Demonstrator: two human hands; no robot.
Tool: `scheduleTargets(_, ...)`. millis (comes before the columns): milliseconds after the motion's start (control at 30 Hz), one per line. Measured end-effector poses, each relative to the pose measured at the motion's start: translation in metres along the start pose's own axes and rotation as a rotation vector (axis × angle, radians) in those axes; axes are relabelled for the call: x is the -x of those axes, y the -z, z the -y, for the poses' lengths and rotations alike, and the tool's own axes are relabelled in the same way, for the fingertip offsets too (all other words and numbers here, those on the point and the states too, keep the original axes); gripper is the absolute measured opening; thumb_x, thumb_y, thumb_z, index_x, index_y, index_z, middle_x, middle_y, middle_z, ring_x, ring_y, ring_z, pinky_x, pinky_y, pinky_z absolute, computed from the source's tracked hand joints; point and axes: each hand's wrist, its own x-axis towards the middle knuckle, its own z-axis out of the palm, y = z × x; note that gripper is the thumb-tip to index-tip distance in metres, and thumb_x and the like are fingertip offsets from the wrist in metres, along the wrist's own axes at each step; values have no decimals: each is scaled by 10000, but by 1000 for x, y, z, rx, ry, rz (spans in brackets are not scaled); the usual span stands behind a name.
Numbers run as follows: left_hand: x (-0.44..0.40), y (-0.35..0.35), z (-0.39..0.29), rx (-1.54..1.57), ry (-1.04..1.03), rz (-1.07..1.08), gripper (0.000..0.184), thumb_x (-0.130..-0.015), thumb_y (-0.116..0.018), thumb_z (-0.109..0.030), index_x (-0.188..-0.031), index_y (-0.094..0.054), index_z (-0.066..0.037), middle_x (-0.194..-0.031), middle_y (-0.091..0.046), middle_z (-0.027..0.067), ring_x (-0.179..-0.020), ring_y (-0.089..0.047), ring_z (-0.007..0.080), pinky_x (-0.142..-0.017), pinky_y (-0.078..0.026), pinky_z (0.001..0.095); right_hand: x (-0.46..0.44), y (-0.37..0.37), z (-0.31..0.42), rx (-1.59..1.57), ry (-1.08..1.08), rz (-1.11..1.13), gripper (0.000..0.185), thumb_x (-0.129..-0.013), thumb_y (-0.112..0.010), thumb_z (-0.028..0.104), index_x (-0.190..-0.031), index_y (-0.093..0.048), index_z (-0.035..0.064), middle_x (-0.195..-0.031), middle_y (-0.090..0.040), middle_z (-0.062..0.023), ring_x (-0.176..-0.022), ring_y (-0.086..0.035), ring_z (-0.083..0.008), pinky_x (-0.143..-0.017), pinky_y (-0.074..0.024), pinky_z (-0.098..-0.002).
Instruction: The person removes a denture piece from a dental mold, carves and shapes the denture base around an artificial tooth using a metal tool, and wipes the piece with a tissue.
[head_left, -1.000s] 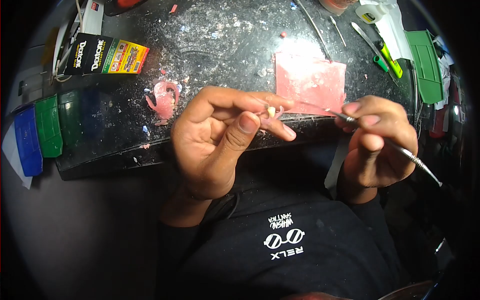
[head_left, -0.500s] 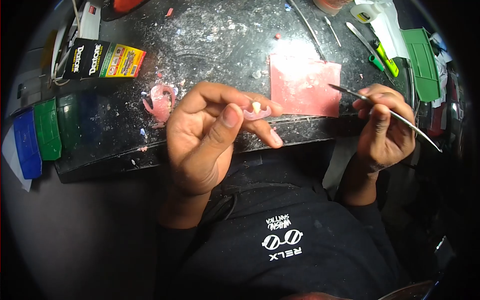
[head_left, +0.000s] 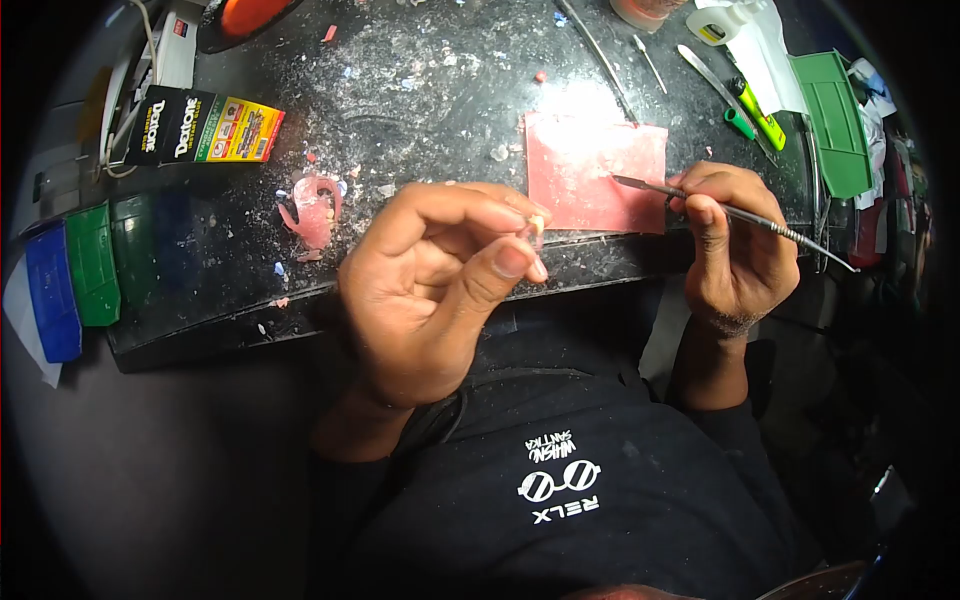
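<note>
One curved pink piece (head_left: 316, 212) lies on the worktop (head_left: 400, 120), left of the left hand (head_left: 425, 290), whose thumb and forefinger pinch a small translucent piece (head_left: 531, 240); its pale tip (head_left: 538, 221) shows at the fingertips, the rest being partly hidden. Work on it looks part done, though what remains cannot be told. Rightward, a pink sheet (head_left: 570, 190) lies flat, then the right hand (head_left: 742, 255) grips a metal tool (head_left: 782, 230), well apart from the pinched piece.

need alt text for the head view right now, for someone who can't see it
A bare left hand pinches a small, partly yellowish piece, while the right hand holds a thin metal tool. Beyond them, a pink sheet lies on a black tabletop flecked with white.
</note>
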Motion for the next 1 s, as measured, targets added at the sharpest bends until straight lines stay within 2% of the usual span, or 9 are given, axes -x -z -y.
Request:
scheduleTargets(133, 1, -5, 1, -15, -44, -24, 174, -933, -681, -4, -1045, -562, 58, -1038, -642, 250, -760, -635, 163, -725, -561, 284, 0, 1, -2, -20, 41, 7, 96, -863, -707, -82, -941, -652, -91, -845, -695, -160, -789, -675, -241, -711, -532, -316)
scheduleTargets(500, 4, -2, 7, -275, -224, 24, 198, -923, -683, 7, -1055, -549, 68, -1060, -630, 258, -803, -635, 170, -755, -559, 280, -3, 2, 0, -6, 104, 52, 107, -887, -695, -70, -965, -629, -102, -844, -682, -170, -779, -667, -244, -688, -529, -313)
scheduleTargets(567, 5, -2, 7, -326, -237, 21, 196, -927, -680, 2, -1057, -548, 67, -1053, -630, 255, -814, -634, 172, -761, -557, 280, -3, 1, 7, -111, 85, 13, 119, -896, -694, -53, -972, -621, -108, -841, -675, -174, -763, -660, -251, -678, -536, -320)
scheduleTargets(633, 5, 0, 9, -364, -257, 56, 183, -939, -668, -7, -1054, -545, 64, -1034, -627, 236, -833, -631, 172, -774, -550, 277, -4, -3, 18, -177, 106, -34, 157, -922, -695, 28, -939, -619, -108, -814, -667, -184, -726, -662, -270, -666, -557, -340)
scheduleTargets(767, 4, -2, 10, -414, -310, 93, 156, -978, -629, -55, -1045, -540, 54, -1001, -620, 199, -825, -602, 149, -761, -521, 252, -18, -4, 34, -221, 174, 107, 263, -913, -731, 141, -836, -631, -90, -721, -648, -167, -660, -670, -266, -587, -579, -334)
scheduleTargets(800, 5, -4, 7, -374, -223, 69, 156, -996, -608, -85, -1042, -540, 48, -987, -617, 184, -806, -584, 137, -746, -504, 240, -17, -7, 35, -206, 185, 99, 290, -908, -737, 171, -835, -632, -89, -723, -650, -165, -664, -675, -263, -572, -579, -325)
scheduleTargets(833, 6, -6, 5, -334, -137, 45, 166, -1013, -588, -115, -1039, -540, 42, -973, -614, 169, -788, -566, 124, -730, -487, 228, -16, -8, 33, -213, 202, 94, 304, -904, -742, 189, -837, -634, -87, -728, -654, -168, -667, -681, -260, -564, -575, -315)
scheduleTargets(900, 5, -4, 6, -349, -157, 62, 181, -1024, -572, -138, -1041, -540, 40, -967, -614, 162, -776, -551, 116, -719, -474, 222, -16, -10, 30, -227, 237, 83, 333, -896, -751, 226, -841, -638, -82, -738, -661, -174, -673, -693, -255, -547, -568, -294)
scheduleTargets(1000, 3, -2, 7, -408, -205, 89, 205, -1037, -551, -167, -1045, -542, 38, -963, -613, 155, -760, -537, 108, -708, -463, 220, -18, -7, 29, -268, 208, 182, 296, -895, -752, 199, -857, -643, -74, -758, -672, -185, -682, -702, -254, -568, -564, -289)
